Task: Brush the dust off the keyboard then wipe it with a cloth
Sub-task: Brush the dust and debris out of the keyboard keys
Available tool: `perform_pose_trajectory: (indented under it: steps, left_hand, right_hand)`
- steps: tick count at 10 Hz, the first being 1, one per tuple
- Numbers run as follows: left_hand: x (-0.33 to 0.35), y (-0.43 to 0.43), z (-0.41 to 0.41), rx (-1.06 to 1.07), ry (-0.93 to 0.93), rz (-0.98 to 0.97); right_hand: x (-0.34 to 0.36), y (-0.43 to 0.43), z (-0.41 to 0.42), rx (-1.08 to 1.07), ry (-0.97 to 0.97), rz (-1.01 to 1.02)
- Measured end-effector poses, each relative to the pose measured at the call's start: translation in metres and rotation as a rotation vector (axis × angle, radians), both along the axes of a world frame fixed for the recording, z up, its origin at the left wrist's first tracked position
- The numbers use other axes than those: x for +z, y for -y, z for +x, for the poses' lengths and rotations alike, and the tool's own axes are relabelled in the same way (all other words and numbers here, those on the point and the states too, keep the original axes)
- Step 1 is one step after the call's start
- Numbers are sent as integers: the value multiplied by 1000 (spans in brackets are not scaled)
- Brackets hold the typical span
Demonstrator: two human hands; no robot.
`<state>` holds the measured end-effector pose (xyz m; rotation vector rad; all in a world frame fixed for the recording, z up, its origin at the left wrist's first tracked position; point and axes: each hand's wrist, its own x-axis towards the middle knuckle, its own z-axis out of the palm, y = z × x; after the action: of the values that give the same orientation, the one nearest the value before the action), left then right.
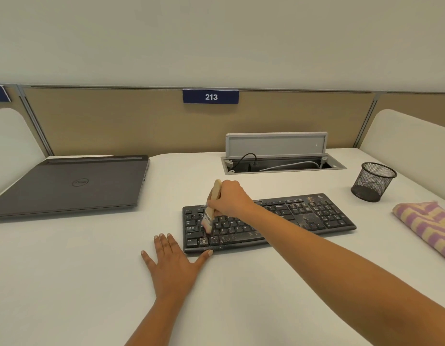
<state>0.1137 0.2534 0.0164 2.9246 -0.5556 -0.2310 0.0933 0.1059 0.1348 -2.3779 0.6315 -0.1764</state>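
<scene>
Dust speckles the black plastic keyboard (pixel 303 218) lying on the white worktop (pixel 79 270). The right hand (pixel 228 198) grips a flat wooden-handled brush (pixel 211 208), bristles on the left keys. The left hand (pixel 172 260) rests flat, fingers spread, thumb touching the keyboard's front edge. A purple-and-yellow striped cloth (pixel 428 223) lies well right.

- cable box (pixel 278 168): recessed in white desk (pixel 66 270), grey lid (pixel 276 144) flipped up, black and grey cables inside
- Dell laptop (pixel 71 186): closed, dark, flat on the desk well left of cable box
- mesh pen cup (pixel 372 182): black, upright, right of cable box, slightly nearer
- "213" sign (pixel 211 96): blue, above-left of cable box, on tan partition (pixel 116 121) behind it
- white dividers (pixel 411 136): rounded corners, one far to each side of cable box
</scene>
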Motion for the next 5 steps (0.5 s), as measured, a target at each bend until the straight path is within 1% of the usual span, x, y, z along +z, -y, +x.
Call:
perform_pose_trajectory:
  steps: [1, 2, 4, 5]
  left_hand:
    - [-1, 0, 0, -1, 4, -6]
    - [-2, 1, 1, 1, 9, -6]
    - [-4, 1, 1, 0, 26, -6]
    - [-4, 1, 1, -1, 27, -10]
  right_hand:
    - [-7, -14, -3, -8, 61, -32]
    - [-12, -25, -5, 26, 30, -128]
    - [-3, -22, 2, 77, -108, -59]
    - [2, -19, 6, 60, -80, -20]
